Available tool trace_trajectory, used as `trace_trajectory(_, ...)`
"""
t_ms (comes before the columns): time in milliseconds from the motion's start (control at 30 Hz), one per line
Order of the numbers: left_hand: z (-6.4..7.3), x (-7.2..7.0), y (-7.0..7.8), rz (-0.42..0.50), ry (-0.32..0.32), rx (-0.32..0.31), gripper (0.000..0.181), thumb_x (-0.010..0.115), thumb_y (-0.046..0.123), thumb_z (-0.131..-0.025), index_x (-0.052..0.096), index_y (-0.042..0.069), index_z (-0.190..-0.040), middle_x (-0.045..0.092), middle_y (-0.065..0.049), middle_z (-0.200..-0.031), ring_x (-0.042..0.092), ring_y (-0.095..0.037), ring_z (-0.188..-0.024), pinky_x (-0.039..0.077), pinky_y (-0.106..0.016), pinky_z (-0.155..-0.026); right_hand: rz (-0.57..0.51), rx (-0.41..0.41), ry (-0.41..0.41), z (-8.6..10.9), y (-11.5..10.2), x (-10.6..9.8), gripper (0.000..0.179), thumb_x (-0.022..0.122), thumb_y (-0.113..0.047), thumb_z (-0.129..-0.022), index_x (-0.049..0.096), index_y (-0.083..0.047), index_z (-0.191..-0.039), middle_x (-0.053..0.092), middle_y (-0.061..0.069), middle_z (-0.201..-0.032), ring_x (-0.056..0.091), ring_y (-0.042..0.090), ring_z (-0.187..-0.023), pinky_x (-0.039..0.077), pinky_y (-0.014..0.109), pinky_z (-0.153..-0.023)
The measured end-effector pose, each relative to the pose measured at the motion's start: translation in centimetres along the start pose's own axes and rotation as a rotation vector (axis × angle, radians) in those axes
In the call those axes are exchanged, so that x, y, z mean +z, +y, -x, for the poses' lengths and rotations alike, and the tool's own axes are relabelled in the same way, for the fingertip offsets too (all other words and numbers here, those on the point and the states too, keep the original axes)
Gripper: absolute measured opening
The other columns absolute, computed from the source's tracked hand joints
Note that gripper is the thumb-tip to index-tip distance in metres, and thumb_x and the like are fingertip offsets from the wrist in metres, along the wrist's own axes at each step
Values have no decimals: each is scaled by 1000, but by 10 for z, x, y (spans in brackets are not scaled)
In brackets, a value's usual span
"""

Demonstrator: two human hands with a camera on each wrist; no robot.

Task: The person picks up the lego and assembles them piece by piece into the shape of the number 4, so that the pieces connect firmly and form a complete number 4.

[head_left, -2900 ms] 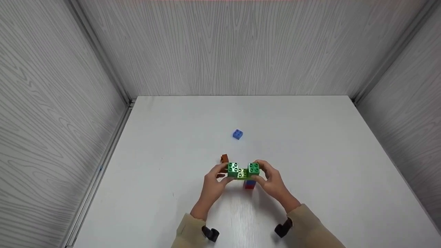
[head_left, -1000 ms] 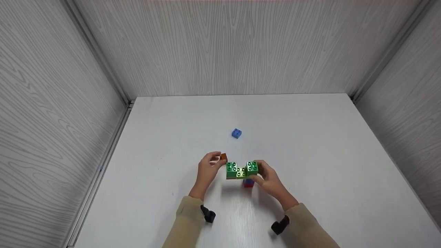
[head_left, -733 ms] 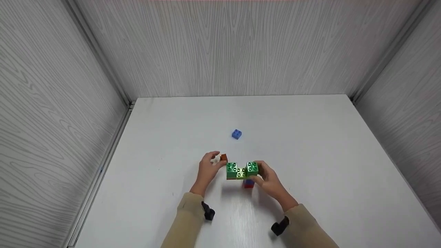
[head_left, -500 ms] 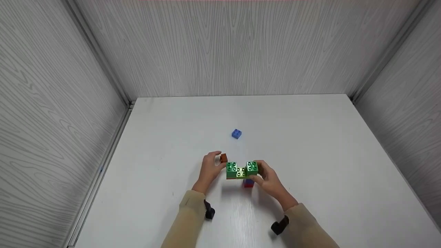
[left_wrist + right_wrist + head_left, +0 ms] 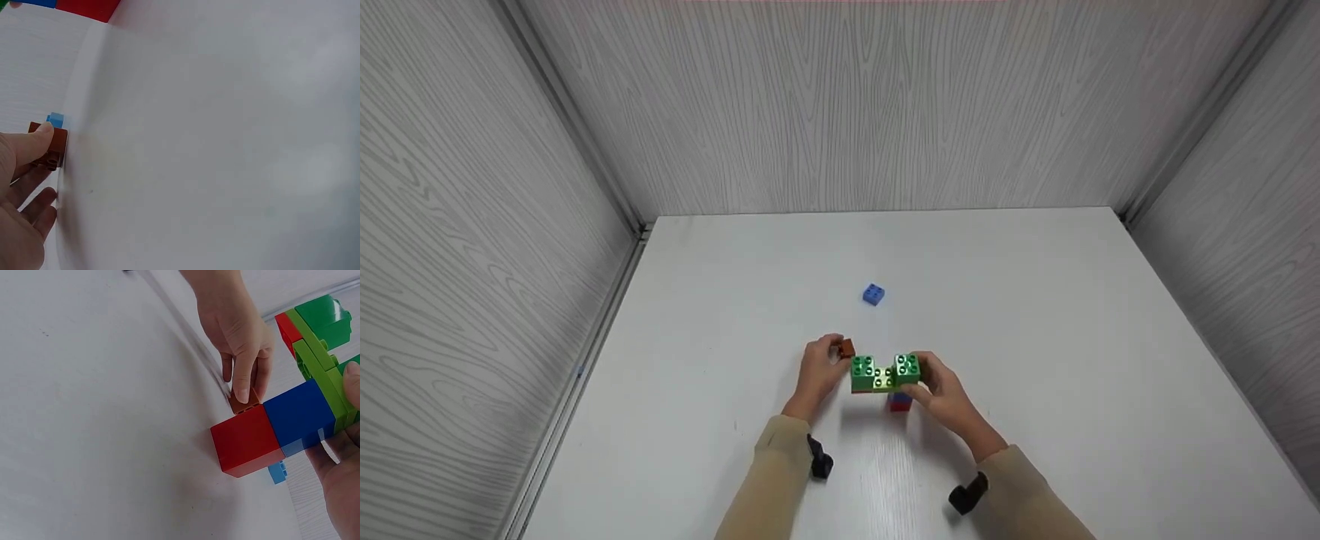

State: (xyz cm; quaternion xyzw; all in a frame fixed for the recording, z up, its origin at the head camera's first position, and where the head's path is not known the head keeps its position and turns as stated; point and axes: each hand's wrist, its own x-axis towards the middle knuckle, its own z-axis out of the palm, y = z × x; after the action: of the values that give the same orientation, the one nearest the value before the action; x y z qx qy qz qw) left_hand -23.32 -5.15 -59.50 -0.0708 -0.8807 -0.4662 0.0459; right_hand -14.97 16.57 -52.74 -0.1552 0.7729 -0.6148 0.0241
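My left hand pinches a small brown toy building brick between thumb and fingers. In the left wrist view, the thumb lies across the brown brick, whose studs face away from the thumb. My right hand grips the right end of a built piece. Two green bricks top a lime strip. Below it, in the right wrist view, a blue brick and a red brick form a leg. Another red brick sits under the strip's other end.
A single blue brick lies on the white table, farther off than both hands. Grey wood-grain panels enclose the table at the back and both sides. Black wrist cameras are strapped at both sleeves.
My left hand has let go of the built piece's left end, moved to the brown brick behind it and pinched it. The right hand keeps its grip, nearly still.
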Motion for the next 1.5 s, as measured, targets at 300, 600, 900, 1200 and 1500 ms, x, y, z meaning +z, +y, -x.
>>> trace_trajectory(300,5,-3,0,95,30,-51,31,70,8,-81,61,2,-110,62,-10,-105,54,-24,-98,44,-40,-88,20,-19,0,1,2,0,37,63,2,-85,48,3,-119,56,9,-111,55,20,-101,45,32,-91)
trace_trajectory(600,15,-15,-2,204,49,-93,35,71,12,-82,59,3,-113,62,-8,-103,56,-21,-95,45,-38,-87,28,-25,0,1,1,0,36,63,2,-86,48,4,-119,56,11,-109,54,19,-99,44,30,-91)
trace_trajectory(900,23,-25,4,305,57,-130,37,71,12,-83,58,5,-116,60,-7,-107,58,-20,-99,46,-36,-91,34,-32,3,1,3,1,36,63,3,-85,48,4,-118,56,11,-110,54,20,-102,44,34,-92)
trace_trajectory(1200,28,-37,18,324,69,-49,42,71,11,-82,55,3,-120,58,-9,-111,58,-20,-100,49,-29,-85,43,-21,13,1,5,1,36,62,3,-85,49,2,-118,56,9,-111,54,20,-103,44,28,-92)
trace_trajectory(1500,35,-51,38,358,103,38,40,69,5,-83,55,0,-120,57,-14,-112,58,-26,-102,49,-35,-87,24,4,0,1,4,1,37,62,2,-86,47,2,-121,55,9,-112,53,22,-104,43,33,-93)
